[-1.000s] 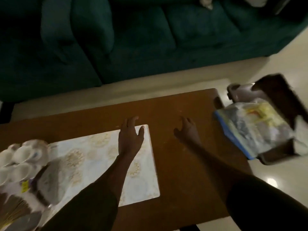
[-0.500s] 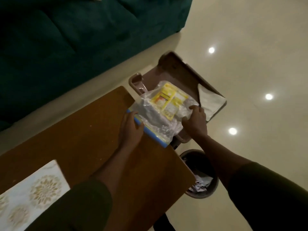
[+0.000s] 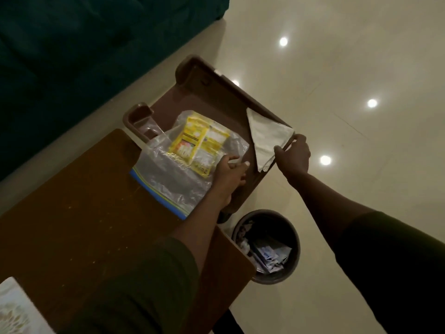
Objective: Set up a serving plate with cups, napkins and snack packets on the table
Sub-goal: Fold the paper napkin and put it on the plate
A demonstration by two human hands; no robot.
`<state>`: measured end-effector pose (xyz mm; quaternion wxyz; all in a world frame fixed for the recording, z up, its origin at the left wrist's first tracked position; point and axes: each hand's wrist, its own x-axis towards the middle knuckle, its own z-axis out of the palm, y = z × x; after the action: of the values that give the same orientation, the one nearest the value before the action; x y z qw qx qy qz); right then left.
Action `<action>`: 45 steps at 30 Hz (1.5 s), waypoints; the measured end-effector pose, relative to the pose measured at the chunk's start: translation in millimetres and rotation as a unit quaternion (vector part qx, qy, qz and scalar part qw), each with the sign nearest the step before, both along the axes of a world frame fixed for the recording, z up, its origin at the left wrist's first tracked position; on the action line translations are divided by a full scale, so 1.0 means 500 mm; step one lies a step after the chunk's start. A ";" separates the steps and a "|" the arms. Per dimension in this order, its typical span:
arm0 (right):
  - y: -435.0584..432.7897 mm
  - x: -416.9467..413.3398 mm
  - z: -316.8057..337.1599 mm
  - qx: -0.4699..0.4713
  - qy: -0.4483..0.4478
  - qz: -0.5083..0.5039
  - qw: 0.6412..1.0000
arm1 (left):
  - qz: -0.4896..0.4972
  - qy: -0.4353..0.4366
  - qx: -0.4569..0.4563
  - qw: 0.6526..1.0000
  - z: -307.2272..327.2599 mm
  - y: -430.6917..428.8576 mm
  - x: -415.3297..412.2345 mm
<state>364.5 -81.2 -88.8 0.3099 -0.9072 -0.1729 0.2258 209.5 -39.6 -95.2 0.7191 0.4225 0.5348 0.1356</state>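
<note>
A brown serving tray (image 3: 212, 97) sits off the far right end of the wooden table (image 3: 79, 203). Inside it lies a clear zip bag (image 3: 168, 174) holding yellow snack packets (image 3: 199, 141), and a white napkin (image 3: 265, 138) rests against the tray's right rim. My left hand (image 3: 228, 174) grips the tray's near edge beside the bag. My right hand (image 3: 293, 155) holds the right rim, with its fingers on the napkin's corner.
A round waste bin (image 3: 269, 244) with paper scraps stands on the pale tiled floor below the tray. A dark green sofa (image 3: 84, 49) fills the upper left. A patterned white placemat (image 3: 14, 307) lies at the table's near left corner.
My view has swung right from the placemat to the tray. Both hands left the table top; the left went from the bag's blue edge to the tray's near edge, the right to the rim by the napkin.
</note>
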 end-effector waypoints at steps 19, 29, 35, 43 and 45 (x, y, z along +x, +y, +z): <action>-0.009 0.019 -0.019 0.076 0.009 -0.088 0.993 | 0.176 -0.011 -0.104 0.979 0.017 0.000 0.148; 0.070 -0.104 0.053 0.171 0.092 0.015 0.981 | 0.132 -0.210 -0.137 0.959 0.087 0.075 -0.107; 0.147 -0.346 0.098 0.120 0.343 0.156 0.918 | 0.210 -0.227 -0.084 0.947 0.146 0.097 -0.369; 0.155 -0.728 0.120 0.011 0.592 0.300 0.748 | 0.261 -0.251 -0.088 0.928 0.219 0.027 -0.803; 0.137 -0.840 0.130 0.008 0.645 0.311 0.698 | 0.269 -0.262 -0.077 0.924 0.230 -0.008 -0.912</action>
<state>-55.3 -12.5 -24.0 0.2652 -0.4310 -0.2042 0.8380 -246.7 -43.5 20.0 0.8000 0.1559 0.4299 0.3884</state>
